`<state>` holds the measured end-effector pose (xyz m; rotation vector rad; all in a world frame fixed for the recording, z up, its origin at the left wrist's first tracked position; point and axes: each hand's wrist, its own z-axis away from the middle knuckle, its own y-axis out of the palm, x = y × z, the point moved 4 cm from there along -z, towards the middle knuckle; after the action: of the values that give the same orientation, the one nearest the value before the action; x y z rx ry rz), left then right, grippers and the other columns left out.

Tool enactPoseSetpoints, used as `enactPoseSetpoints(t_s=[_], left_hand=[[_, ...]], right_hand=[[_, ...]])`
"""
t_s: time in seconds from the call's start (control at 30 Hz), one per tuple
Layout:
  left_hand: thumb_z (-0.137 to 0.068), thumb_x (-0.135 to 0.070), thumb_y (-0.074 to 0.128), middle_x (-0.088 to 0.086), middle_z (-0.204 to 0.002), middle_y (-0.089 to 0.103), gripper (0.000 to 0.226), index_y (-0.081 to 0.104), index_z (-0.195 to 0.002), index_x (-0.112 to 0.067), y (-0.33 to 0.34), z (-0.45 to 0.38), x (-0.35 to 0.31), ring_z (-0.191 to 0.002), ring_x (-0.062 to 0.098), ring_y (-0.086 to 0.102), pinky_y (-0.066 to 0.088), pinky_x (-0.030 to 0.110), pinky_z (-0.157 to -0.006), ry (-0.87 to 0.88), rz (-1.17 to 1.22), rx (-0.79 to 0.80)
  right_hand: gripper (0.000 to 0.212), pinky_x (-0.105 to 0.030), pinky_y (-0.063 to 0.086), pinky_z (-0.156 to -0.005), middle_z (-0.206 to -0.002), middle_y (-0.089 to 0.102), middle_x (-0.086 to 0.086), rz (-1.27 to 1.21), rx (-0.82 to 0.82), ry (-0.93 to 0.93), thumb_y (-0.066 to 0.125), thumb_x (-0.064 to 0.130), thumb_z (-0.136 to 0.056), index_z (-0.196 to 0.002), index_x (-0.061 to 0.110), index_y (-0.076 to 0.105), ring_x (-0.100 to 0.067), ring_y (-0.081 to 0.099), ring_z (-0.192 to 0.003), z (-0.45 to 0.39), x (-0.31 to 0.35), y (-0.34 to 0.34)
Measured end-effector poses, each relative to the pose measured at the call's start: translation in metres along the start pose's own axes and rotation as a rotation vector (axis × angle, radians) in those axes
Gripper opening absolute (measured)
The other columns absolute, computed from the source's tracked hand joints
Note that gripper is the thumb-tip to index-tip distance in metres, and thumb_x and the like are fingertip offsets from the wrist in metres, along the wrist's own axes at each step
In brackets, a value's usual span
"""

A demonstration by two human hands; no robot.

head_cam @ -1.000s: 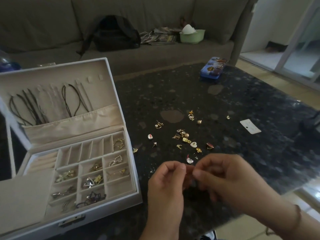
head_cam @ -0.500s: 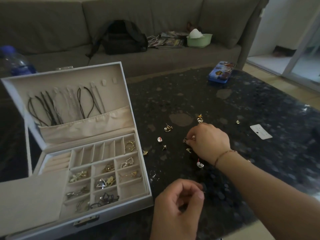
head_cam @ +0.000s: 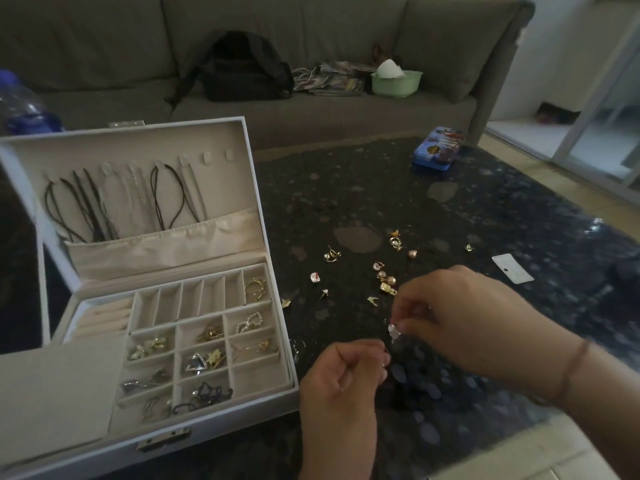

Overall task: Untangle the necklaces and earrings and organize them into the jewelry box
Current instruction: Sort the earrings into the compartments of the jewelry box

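**A small earring held above the dark bench**

The right hand (head_cam: 460,317) pinches a small pale earring (head_cam: 394,330) between its fingertips, just above the bench (head_cam: 519,209). The left hand (head_cam: 343,372) sits close below it with the fingers curled and the fingertips pressed together. It seems to pinch something very thin, but I cannot tell what it is. The jewelry box (head_cam: 273,299) stands open at the left, with dark necklaces (head_cam: 86,209) hanging in its lid and several compartments already filled. The loose earrings (head_cam: 384,275) lie scattered on the bench beyond the hands.

What could go wrong — the earring is tiny and held only at the fingertips, so a slip would drop it on the speckled dark surface, where it is hard to find again. It could also roll to the near edge of the bench and fall to the floor. If the two hands hold a matching pair, one piece may end in the wrong compartment.

The picture is dim and a little blurred — the shape of the held earring is not clear. The near left corner of the box is cut off by the frame.
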<state>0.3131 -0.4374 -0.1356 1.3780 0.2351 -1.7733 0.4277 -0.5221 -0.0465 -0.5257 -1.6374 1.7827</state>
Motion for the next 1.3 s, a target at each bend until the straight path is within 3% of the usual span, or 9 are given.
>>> enactPoseSetpoints(t_s=[0.17, 0.3, 0.47, 0.63, 0.77, 0.97, 1.07, 1.13, 1.3], left_hand=[[-0.089, 0.001, 0.064, 0.015, -0.069, 0.071, 0.018, 0.068, -0.072, -0.002, 0.009, 0.000, 0.001, -0.061, 0.017, 0.066, 0.055, 0.030, -0.067, -0.087, 0.108, 0.022], [-0.091, -0.002, 0.062, 0.015, -0.063, 0.068, 0.015, 0.065, -0.076, -0.001, 0.008, 0.004, 0.000, -0.054, 0.017, 0.064, 0.053, 0.026, -0.054, -0.103, 0.099, 0.085], [-0.091, -0.005, 0.062, 0.012, -0.061, 0.066, 0.013, 0.061, -0.078, -0.001, -0.001, 0.008, -0.010, -0.052, 0.017, 0.063, 0.053, 0.027, -0.055, -0.040, 0.083, 0.124], [-0.086, -0.029, 0.071, 0.006, -0.063, 0.066, 0.028, 0.060, -0.081, -0.003, -0.014, 0.020, -0.032, -0.055, 0.017, 0.062, 0.053, 0.030, -0.060, 0.132, -0.023, 0.207], [-0.079, -0.027, 0.069, 0.009, -0.063, 0.067, 0.028, 0.062, -0.082, -0.001, -0.037, 0.023, -0.062, -0.054, 0.018, 0.063, 0.054, 0.027, -0.057, 0.210, -0.055, 0.257], [-0.087, -0.039, 0.061, -0.006, -0.086, 0.073, 0.020, 0.069, -0.096, -0.023, -0.091, 0.003, -0.138, -0.082, 0.008, 0.070, 0.058, 0.027, -0.077, 0.509, -0.581, 0.261], [-0.095, -0.035, 0.053, -0.023, -0.101, 0.065, 0.018, 0.066, -0.108, -0.035, -0.121, -0.031, -0.163, -0.101, -0.006, 0.056, 0.049, 0.021, -0.090, 0.725, -1.156, 0.201], [-0.097, -0.035, 0.050, -0.023, -0.115, 0.059, 0.028, 0.064, -0.121, -0.033, -0.130, -0.051, -0.161, -0.112, -0.002, 0.045, 0.042, 0.029, -0.101, 0.808, -1.498, 0.256], [-0.097, -0.047, 0.044, -0.018, -0.119, 0.054, 0.040, 0.057, -0.133, -0.036, -0.134, -0.068, -0.149, -0.116, 0.007, 0.036, 0.032, 0.036, -0.105, 0.850, -1.641, 0.309]], right_hand=[[0.003, -0.027, 0.051, -0.082, -0.094, 0.061, 0.020, 0.025, 0.149, -0.089, 0.056, 0.053, -0.087, -0.090, 0.051, 0.057, -0.003, 0.059, -0.092, 0.020, 0.015, -0.011], [0.004, -0.030, 0.053, -0.083, -0.097, 0.063, 0.018, 0.015, 0.084, -0.122, 0.055, 0.050, -0.087, -0.084, 0.049, 0.057, -0.005, 0.061, -0.093, 0.020, 0.026, -0.010], [0.007, -0.028, 0.053, -0.078, -0.083, 0.065, 0.019, -0.051, -0.008, -0.140, 0.058, 0.049, -0.085, -0.078, 0.048, 0.057, 0.003, 0.058, -0.084, 0.021, 0.034, -0.011], [0.007, -0.014, 0.051, -0.070, -0.073, 0.067, 0.030, -0.289, -0.010, -0.179, 0.073, 0.039, -0.080, -0.086, 0.043, 0.070, 0.012, 0.062, -0.075, 0.024, 0.051, -0.019], [0.009, -0.009, 0.044, -0.059, -0.059, 0.065, 0.024, -0.459, -0.027, -0.217, 0.076, 0.033, -0.078, -0.073, 0.040, 0.073, 0.005, 0.062, -0.061, 0.023, 0.073, -0.031], [0.009, -0.015, 0.051, -0.059, -0.064, 0.069, 0.014, -0.530, 0.067, -0.259, 0.070, 0.031, -0.084, -0.075, 0.031, 0.071, -0.001, 0.064, -0.058, -0.015, 0.114, -0.035], [0.008, -0.015, 0.053, -0.060, -0.060, 0.067, 0.016, -0.493, 0.133, -0.230, 0.068, 0.029, -0.088, -0.081, 0.028, 0.069, -0.001, 0.064, -0.054, -0.051, 0.129, -0.029], [0.009, -0.018, 0.053, -0.061, -0.056, 0.066, 0.017, -0.459, 0.150, -0.214, 0.065, 0.028, -0.091, -0.083, 0.026, 0.069, -0.003, 0.064, -0.052, -0.076, 0.134, -0.021], [0.012, -0.015, 0.049, -0.056, -0.052, 0.065, 0.015, -0.397, 0.171, -0.199, 0.066, 0.026, -0.091, -0.083, 0.020, 0.072, -0.003, 0.062, -0.046, -0.113, 0.142, 0.001]])
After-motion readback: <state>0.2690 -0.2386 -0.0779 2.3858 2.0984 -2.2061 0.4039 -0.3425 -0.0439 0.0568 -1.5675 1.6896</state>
